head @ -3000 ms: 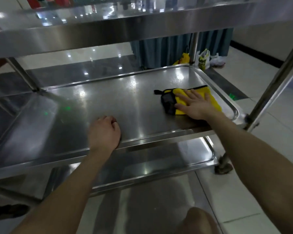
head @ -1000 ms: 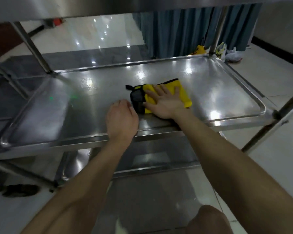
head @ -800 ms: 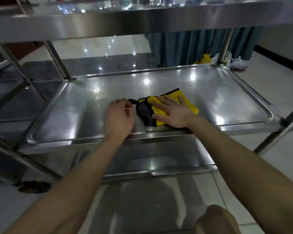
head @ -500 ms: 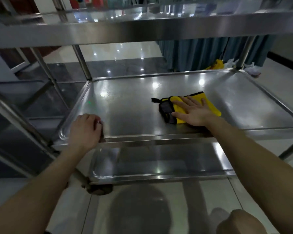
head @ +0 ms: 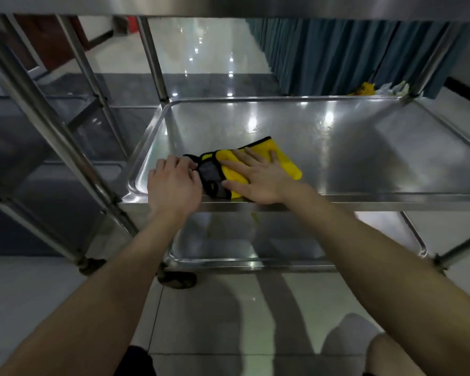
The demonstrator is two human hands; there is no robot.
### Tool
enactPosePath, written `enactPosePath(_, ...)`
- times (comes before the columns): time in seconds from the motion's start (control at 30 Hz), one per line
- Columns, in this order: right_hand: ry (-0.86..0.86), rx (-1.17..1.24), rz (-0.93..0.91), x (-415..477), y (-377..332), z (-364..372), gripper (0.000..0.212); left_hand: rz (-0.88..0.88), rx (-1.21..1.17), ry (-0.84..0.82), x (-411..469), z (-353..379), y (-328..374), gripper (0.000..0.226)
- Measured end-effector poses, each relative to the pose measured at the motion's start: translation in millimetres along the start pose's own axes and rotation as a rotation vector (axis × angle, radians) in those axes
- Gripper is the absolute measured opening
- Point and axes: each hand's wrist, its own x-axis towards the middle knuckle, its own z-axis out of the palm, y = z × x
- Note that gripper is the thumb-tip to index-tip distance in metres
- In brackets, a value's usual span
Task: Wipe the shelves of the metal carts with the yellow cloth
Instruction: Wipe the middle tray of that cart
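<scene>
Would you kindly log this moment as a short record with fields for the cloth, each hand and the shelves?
cloth: yellow with a dark end, lying on the middle shelf near its front left corner
right hand: pressed flat on the cloth, fingers straight
left hand: at the shelf's front rim beside the cloth's dark end; grip unclear
lower shelf: bare steel below

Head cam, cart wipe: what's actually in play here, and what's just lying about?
In play:
- yellow cloth
- right hand, pressed flat on the cloth
- left hand, at the cloth's black edge, grip unclear
- middle shelf, under the cloth
- lower shelf

Lying about:
- blue curtain
- plastic bags on the floor behind the cart
</scene>
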Motion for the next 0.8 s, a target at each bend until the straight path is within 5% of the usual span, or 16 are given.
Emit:
enactPosePath(0.23,0.114,-0.046,-0.159,-83,0,-3,0.077,-0.002,-0.130,0.043,-1,-4,1,0.024)
enactPosePath(0.5,0.298,0.378,-0.113,-140,28,-23,0.067,0.155,-0.421,0.128,-22,-15,20,0.034)
enactPosePath(0.63,0.261,0.785,0.147,-156,46,-70,0.066,0.223,-0.544,-0.037,-35,-46,67,0.049)
enactPosePath(0.7,0.179,0.988,0.353,-172,51,-92,0.053,0.223,-0.603,-0.251,-33,-69,97,0.054)
enactPosePath(0.8,0.087,1.498,0.594,-205,48,-126,0.035,-0.091,-0.890,-0.664,-23,-112,148,0.074)
